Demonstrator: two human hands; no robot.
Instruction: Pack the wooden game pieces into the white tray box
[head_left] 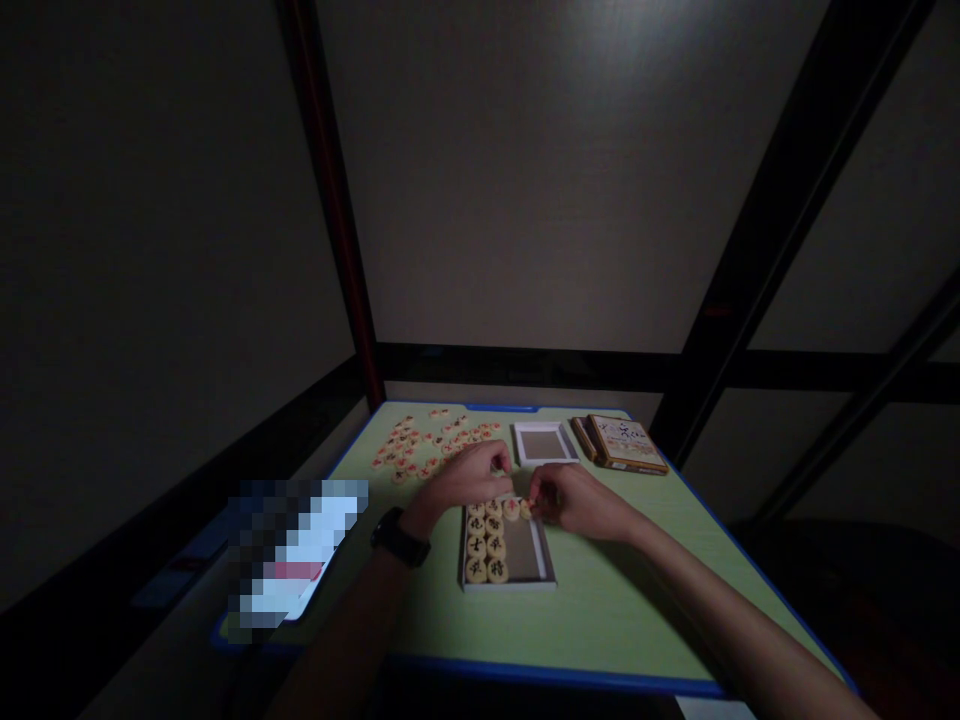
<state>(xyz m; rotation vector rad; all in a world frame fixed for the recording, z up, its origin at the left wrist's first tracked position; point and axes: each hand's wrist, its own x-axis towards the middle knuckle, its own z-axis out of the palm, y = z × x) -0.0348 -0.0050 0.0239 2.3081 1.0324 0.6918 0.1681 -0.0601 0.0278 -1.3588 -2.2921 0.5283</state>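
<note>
A shallow open box (546,560) lies on the green table in front of me. Its left side holds two columns of round Chinese chess pieces (496,546) with black characters. A piece with a red character (511,508) sits in the far row. My right hand (570,498) is at the box's far right corner, fingertips closed on another red-marked chess piece (526,508). Over the far left edge of the box hovers my left hand (471,474), its fingers curled together; whatever they may hold is hidden. A dark watch (401,538) is on the left wrist.
Many loose chess pieces (405,440) are spread at the table's far left. Behind the hands lies a second shallow tray (546,443). Printed boxes (626,443) rest at the far right. A lit screen (307,560), partly pixelated, is at the left edge of the table (622,620).
</note>
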